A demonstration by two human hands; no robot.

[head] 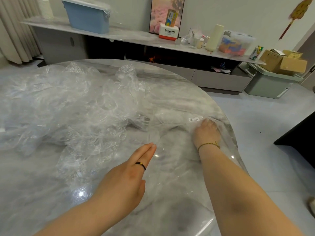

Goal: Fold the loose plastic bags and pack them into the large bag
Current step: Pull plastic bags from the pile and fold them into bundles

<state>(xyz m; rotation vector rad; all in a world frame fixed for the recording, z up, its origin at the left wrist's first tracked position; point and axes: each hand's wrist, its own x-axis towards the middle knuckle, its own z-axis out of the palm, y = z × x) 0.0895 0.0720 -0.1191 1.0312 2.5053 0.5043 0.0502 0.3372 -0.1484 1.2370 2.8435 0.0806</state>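
Observation:
A clear plastic bag (177, 120) with a small white barcode label lies flat on the round grey marble table (179, 97), near its right edge. My right hand (207, 132) presses palm down on this bag, just below the label, fingers partly under a film of plastic. My left hand (134, 169) rests flat with fingers straight and together on the bag's near left part. A big heap of crumpled clear plastic bags (64, 109) covers the table's left half. I cannot tell which one is the large bag.
Behind the table runs a long low cabinet (129, 37) with a blue storage bin (87, 17), a Panasonic box (168, 32), a cream cylinder and a clear box. A grey-green bin (269, 86) with cardboard boxes stands on the floor at right. A dark furniture edge (300, 138) is far right.

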